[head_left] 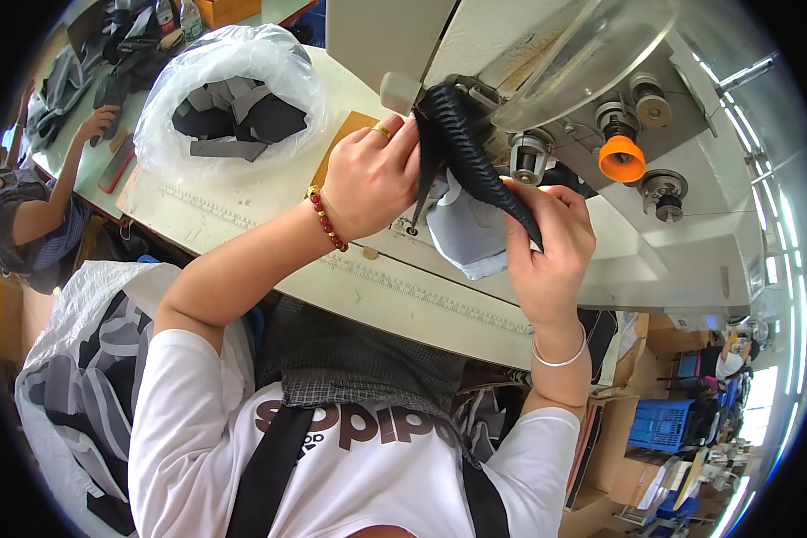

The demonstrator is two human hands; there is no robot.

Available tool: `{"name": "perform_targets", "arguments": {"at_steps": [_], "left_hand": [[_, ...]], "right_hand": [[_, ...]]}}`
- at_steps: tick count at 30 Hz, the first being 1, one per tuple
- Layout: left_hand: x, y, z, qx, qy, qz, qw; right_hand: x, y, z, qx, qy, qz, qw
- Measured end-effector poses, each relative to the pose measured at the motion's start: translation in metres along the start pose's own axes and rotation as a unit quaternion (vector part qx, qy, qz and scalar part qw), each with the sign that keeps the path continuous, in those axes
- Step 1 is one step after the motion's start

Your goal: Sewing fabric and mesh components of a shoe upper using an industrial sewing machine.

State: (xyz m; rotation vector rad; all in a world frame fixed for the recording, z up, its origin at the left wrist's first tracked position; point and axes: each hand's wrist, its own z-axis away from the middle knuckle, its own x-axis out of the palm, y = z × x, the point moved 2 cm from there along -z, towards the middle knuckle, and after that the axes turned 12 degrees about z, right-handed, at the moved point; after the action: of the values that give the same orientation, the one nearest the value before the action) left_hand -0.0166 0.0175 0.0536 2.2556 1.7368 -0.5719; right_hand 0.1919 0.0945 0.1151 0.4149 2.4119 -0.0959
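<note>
Both my hands hold up a black piece with a ribbed, quilted surface (468, 148), which looks like a shoe upper, in front of the sewing machine (619, 238). Closed on its left edge is my left hand (372, 177), wearing a ring and a red beaded bracelet. My right hand (551, 235), with a silver bangle, pinches its lower right end between thumb and fingers. Pale grey-blue fabric (464, 231) hangs beneath the black piece, just above the worktable. The machine's needle area is hidden behind the piece and my left hand.
On the worktable (403, 309), a clear plastic bag (157, 112) of grey and black cut pieces stands at the far left. Another bag of pieces (40, 386) sits lower left. An orange cone (620, 160) projects from the machine. A co-worker's arm (67, 170) shows at another table.
</note>
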Motion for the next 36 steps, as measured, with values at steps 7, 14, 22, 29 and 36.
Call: {"name": "perform_targets", "arguments": {"at_steps": [7, 14, 22, 29, 36], "left_hand": [[0.006, -0.025, 0.013, 0.076, 0.011, 0.119, 0.99], [0.004, -0.052, 0.013, 0.048, -0.034, 0.276, 0.959], [-0.004, -0.062, 0.018, -0.359, -0.145, 0.468, 0.794], [-0.031, -0.058, -0.008, -0.181, -0.117, 0.5, 0.839], [-0.055, -0.06, -0.037, -0.106, -0.253, 0.462, 0.843]], "right_hand": [[-0.002, -0.022, 0.005, -0.102, -0.069, 0.042, 0.991], [0.017, -0.04, 0.011, -0.158, -0.191, 0.119, 0.961], [0.012, -0.048, 0.005, -0.195, -0.25, 0.206, 0.926], [0.011, -0.04, -0.005, -0.227, -0.294, 0.172, 0.912], [0.012, -0.036, -0.006, -0.186, -0.305, 0.122, 0.926]]}}
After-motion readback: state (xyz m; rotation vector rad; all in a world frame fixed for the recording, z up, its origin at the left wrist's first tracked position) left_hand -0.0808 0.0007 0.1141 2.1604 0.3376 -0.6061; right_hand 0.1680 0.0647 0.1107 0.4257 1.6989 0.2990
